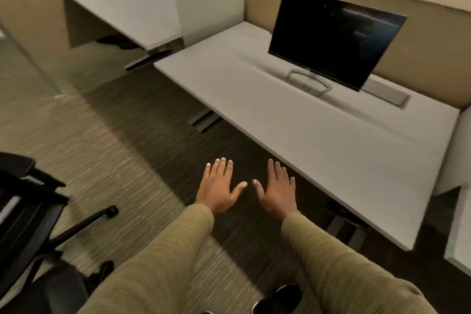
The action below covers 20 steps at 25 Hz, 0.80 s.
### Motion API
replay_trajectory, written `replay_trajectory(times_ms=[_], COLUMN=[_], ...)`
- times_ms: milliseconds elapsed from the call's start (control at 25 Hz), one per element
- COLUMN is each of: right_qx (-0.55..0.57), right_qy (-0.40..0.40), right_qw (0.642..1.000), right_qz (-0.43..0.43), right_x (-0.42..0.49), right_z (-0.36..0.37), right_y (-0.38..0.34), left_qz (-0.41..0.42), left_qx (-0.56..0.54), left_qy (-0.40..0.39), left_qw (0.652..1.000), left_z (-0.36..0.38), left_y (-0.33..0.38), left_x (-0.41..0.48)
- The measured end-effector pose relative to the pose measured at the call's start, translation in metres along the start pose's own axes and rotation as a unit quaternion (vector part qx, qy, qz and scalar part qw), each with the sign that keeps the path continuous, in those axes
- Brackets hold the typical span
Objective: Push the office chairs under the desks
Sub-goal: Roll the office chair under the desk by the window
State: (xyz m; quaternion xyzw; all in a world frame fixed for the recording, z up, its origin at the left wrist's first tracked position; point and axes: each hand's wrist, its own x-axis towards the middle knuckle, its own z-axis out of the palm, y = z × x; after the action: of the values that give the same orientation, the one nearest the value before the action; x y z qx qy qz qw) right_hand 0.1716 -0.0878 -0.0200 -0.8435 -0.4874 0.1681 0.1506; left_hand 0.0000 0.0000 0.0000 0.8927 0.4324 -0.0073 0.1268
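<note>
A black office chair (28,224) stands at the lower left on the carpet, away from the desks, its wheeled legs pointing right. A grey desk (293,130) with a dark monitor (334,35) runs across the right. A second grey desk (122,5) sits at the far left behind a low divider. My left hand (219,186) and my right hand (277,188) are held out flat, palms down, fingers spread, over the dark carpet just in front of the near desk's edge. Both hold nothing and touch nothing. The chair is well to the left of my left arm.
Tan partition walls (420,41) back both desks. Metal desk feet (204,121) rest on the carpet under the near desk's left end. A white divider panel (211,5) separates the desks. My black shoe (280,298) shows at the bottom. Striped carpet (107,140) lies between chair and desks.
</note>
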Motion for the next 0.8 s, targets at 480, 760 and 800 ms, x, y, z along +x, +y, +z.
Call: replay_trajectory(times_ms=[480, 760, 800], right_qx=[-0.011, -0.036, -0.039], right_qy=[-0.072, -0.123, -0.13], right_qw=[0.984, 0.961, 0.957], right_qz=[-0.165, -0.246, -0.257], right_x=[-0.047, -0.034, -0.03], right_z=[0.067, 0.099, 0.105], right_y=[-0.182, -0.254, -0.264], left_qz=[-0.154, -0.248, -0.262], left_qx=[-0.011, -0.033, -0.037], left_qy=[0.053, 0.07, 0.07], left_qw=[0.987, 0.966, 0.962], left_z=[-0.015, -0.016, -0.016], left_y=[-0.17, -0.234, -0.244], left_x=[-0.139, -0.176, -0.18])
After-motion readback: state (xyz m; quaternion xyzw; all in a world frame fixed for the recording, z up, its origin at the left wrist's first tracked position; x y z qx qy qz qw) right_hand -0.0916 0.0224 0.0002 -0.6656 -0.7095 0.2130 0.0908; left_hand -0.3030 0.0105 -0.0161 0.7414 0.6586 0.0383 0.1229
